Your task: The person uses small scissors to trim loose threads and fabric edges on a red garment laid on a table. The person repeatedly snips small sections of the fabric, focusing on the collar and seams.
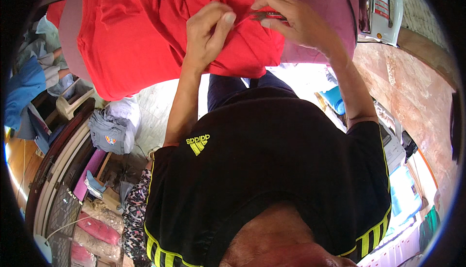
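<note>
A red garment (pixel 145 29) lies spread over a pink padded board (pixel 323 0) at the top of the view. My left hand (pixel 208 31) pinches a fold of the red cloth between thumb and fingers. Just to its right, my right hand (pixel 296 20) is closed on a small dark tool (pixel 267 15), its tip at the cloth next to my left thumb. What kind of tool it is cannot be made out. My black shirt with yellow stripes (pixel 272 170) fills the lower middle.
A white iron (pixel 383 7) stands at the board's right end. On the left lie a grey folded garment (pixel 109 133), blue cloth (pixel 22 90) and a beige plastic basket (pixel 73 99). A blue container (pixel 336 100) sits below the board; a reddish-brown surface (pixel 412 92) runs along the right.
</note>
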`<state>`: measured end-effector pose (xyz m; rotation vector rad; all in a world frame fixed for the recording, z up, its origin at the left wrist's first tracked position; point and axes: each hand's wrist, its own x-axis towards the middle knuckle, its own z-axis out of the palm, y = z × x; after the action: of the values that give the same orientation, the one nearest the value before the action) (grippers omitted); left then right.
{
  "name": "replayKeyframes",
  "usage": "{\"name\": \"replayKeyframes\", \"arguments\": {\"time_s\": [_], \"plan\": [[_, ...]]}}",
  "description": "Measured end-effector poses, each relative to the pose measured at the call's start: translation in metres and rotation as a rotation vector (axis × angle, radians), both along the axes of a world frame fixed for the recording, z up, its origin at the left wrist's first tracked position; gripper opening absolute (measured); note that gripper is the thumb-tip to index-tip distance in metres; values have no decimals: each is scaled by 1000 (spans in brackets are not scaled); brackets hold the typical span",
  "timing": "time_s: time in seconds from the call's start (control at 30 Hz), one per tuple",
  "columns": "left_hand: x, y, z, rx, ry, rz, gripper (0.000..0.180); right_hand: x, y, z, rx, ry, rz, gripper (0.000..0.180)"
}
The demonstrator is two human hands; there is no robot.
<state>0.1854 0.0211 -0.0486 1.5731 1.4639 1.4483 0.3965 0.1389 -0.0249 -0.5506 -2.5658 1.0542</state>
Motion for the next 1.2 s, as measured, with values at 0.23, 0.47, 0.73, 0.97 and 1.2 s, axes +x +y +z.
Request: {"name": "replayKeyframes", "arguments": {"time_s": [0.23,0.47,0.73,0.97,1.2], "plan": [[3,-17,-3,191,356,-35,28,6,-4,-21,-48,66,7,28],[21,-10,-3,29,176,193,16,11,-8,-40,-76,155,-56,27],[19,5,-6,2,524,80,14,6,-11,-37,-21,182,-116,18],[15,10,-17,47,477,132,18,8,-10,-37,-56,169,-125,18],[26,2,1,-23,594,133,24,5,-7,-41,-132,262,-137,31]]}}
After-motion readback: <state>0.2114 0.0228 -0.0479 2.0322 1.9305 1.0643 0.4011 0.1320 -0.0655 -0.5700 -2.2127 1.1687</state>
